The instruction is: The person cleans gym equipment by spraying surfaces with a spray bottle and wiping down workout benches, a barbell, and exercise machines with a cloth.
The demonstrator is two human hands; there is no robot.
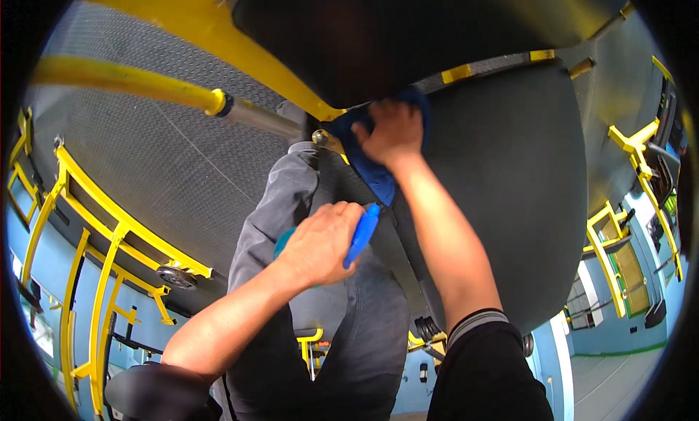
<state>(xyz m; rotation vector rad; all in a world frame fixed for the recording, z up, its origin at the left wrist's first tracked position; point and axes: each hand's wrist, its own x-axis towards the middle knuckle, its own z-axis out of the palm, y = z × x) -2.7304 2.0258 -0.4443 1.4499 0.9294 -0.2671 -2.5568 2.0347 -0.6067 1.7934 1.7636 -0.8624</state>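
Note:
My left hand (pixel 322 245) is closed around a spray bottle with a blue trigger head (pixel 362 236); part of its teal body shows behind the fingers. Spread over a dark blue cloth (pixel 377 175), my right hand (pixel 394 130) presses at the corner between two black padded cushions of a gym machine. One pad (pixel 502 191) lies to the right of the cloth, and the other pad (pixel 404 33) is above it. The right hand is slightly blurred. How firmly its fingers hold the cloth is hard to see.
A yellow frame beam (pixel 256 55) and a yellow and silver bar (pixel 164 90) run beside the pads at upper left. Yellow racks (pixel 125 224) with a weight plate (pixel 177 277) stand at left. Textured black flooring (pixel 180 164) lies below. More gym frames stand at right.

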